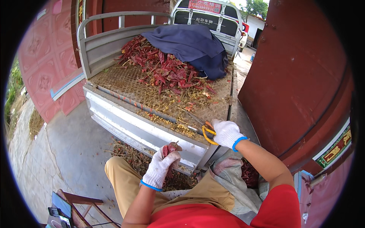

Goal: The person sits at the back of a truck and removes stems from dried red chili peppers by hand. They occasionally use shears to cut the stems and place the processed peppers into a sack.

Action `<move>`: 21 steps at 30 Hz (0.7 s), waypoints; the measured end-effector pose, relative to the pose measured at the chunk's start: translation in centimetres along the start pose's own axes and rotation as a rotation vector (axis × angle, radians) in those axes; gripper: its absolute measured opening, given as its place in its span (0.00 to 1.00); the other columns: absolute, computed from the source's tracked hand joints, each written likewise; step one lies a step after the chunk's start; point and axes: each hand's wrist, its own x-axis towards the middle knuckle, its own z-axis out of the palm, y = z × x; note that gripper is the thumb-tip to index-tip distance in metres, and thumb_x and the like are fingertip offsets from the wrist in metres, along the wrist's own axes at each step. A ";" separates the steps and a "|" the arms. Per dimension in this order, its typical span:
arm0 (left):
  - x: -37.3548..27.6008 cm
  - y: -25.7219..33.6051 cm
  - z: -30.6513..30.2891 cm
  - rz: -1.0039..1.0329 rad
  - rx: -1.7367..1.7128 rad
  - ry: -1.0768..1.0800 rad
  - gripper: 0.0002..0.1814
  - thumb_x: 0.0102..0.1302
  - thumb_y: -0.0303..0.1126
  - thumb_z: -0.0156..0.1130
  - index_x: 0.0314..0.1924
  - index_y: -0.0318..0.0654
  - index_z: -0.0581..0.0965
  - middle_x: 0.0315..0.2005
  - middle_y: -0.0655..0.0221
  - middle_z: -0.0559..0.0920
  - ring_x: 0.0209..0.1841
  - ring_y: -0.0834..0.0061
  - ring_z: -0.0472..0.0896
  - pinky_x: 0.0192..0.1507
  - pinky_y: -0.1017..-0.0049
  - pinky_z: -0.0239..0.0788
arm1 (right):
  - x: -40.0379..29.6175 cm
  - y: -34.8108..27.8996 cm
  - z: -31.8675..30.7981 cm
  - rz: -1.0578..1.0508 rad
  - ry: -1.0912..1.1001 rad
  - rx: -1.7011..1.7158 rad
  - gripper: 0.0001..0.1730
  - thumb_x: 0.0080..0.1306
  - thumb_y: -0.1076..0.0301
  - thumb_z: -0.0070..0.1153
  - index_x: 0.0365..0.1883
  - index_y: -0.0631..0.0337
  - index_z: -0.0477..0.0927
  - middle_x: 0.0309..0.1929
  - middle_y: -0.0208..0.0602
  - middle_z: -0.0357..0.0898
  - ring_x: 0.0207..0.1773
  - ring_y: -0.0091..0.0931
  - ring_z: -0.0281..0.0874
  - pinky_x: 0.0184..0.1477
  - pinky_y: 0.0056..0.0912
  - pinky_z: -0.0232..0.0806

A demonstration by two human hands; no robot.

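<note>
My left hand [159, 168], in a white knit glove with a blue cuff, is closed around a dried red chili pepper [170, 147]. The pepper's stem end pokes up above the fingers; how many peppers are inside the fist is hidden. Over the right rear corner of the truck bed, my right hand [227, 132], gloved the same way, grips a pair of scissors [210, 136] by the yellow and orange handles. The blades point away to the upper left, just above the bed. A heap of dried red chilies [168, 71] lies farther up the bed, partly under a dark blue cloth [191, 42].
Seeds and stem bits litter the metal bed [125, 82] and its lowered tailgate [125, 114]. More stems [125, 152] lie on the floor below. A woven sack [231, 168] stands by my right leg, near more chilies [249, 173]. Red metal doors [296, 71] flank the right; a wooden stool [82, 199] sits lower left.
</note>
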 end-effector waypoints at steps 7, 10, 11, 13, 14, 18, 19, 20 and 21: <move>-0.3 0.4 -0.3 0.061 -0.055 0.048 0.17 0.70 0.33 0.65 0.54 0.31 0.80 0.33 0.70 0.84 0.32 0.79 0.81 0.38 0.78 0.74 | -3.7 2.2 -3.4 0.212 -0.258 0.337 0.22 0.58 0.56 0.62 0.43 0.64 0.83 0.41 0.55 0.86 0.46 0.49 0.87 0.46 0.50 0.76; 0.4 0.1 -0.3 0.071 -0.074 0.002 0.17 0.71 0.32 0.62 0.54 0.28 0.76 0.31 0.68 0.79 0.31 0.77 0.76 0.37 0.74 0.72 | -6.0 1.2 -3.1 0.195 -0.168 0.349 0.34 0.58 0.40 0.68 0.48 0.62 0.81 0.44 0.55 0.86 0.49 0.49 0.86 0.49 0.50 0.76; 0.3 -0.2 -0.4 0.065 -0.089 0.001 0.17 0.71 0.31 0.62 0.54 0.28 0.77 0.31 0.67 0.79 0.31 0.77 0.75 0.37 0.74 0.71 | -6.7 0.8 -2.5 0.181 -0.149 0.322 0.39 0.56 0.35 0.70 0.50 0.61 0.80 0.45 0.55 0.86 0.50 0.49 0.86 0.50 0.50 0.76; 0.2 -0.2 -0.4 0.055 -0.110 -0.004 0.16 0.71 0.31 0.63 0.54 0.29 0.77 0.30 0.67 0.78 0.30 0.77 0.75 0.37 0.74 0.71 | -8.1 -0.9 -2.3 0.133 -0.128 0.265 0.45 0.52 0.28 0.72 0.53 0.58 0.80 0.45 0.53 0.87 0.50 0.47 0.86 0.50 0.49 0.77; -0.1 0.1 -0.3 0.047 -0.103 0.021 0.16 0.70 0.30 0.63 0.54 0.29 0.77 0.31 0.67 0.78 0.30 0.77 0.75 0.36 0.74 0.71 | -8.6 -2.0 -2.5 0.089 -0.121 0.241 0.46 0.51 0.27 0.72 0.53 0.57 0.80 0.43 0.51 0.87 0.49 0.46 0.87 0.49 0.49 0.77; -0.4 0.2 -0.8 0.091 -0.053 0.034 0.12 0.70 0.32 0.65 0.49 0.33 0.78 0.31 0.68 0.81 0.30 0.78 0.77 0.36 0.75 0.72 | -9.7 -3.8 -1.3 -0.041 -0.038 0.201 0.47 0.48 0.25 0.72 0.53 0.54 0.80 0.37 0.46 0.88 0.43 0.45 0.88 0.43 0.47 0.79; -0.4 -0.1 -1.2 0.103 -0.050 0.036 0.11 0.71 0.33 0.65 0.48 0.34 0.79 0.32 0.68 0.82 0.30 0.78 0.79 0.36 0.76 0.73 | -9.8 -4.2 -1.2 -0.038 -0.033 0.199 0.47 0.48 0.24 0.72 0.53 0.53 0.81 0.36 0.45 0.88 0.41 0.45 0.88 0.42 0.47 0.79; -0.5 -0.1 -1.4 0.114 -0.046 0.039 0.10 0.71 0.33 0.66 0.47 0.36 0.80 0.33 0.69 0.84 0.31 0.78 0.81 0.37 0.77 0.74 | -9.9 -4.3 -1.1 -0.048 -0.006 0.201 0.47 0.48 0.24 0.72 0.53 0.53 0.81 0.34 0.45 0.87 0.39 0.45 0.88 0.41 0.47 0.79; -0.4 -0.2 -1.4 0.107 -0.059 0.042 0.10 0.71 0.33 0.66 0.46 0.36 0.79 0.33 0.69 0.84 0.31 0.78 0.81 0.37 0.77 0.75 | -9.9 -4.4 -0.9 -0.060 0.020 0.202 0.46 0.49 0.24 0.71 0.52 0.53 0.81 0.33 0.44 0.87 0.37 0.45 0.88 0.39 0.47 0.79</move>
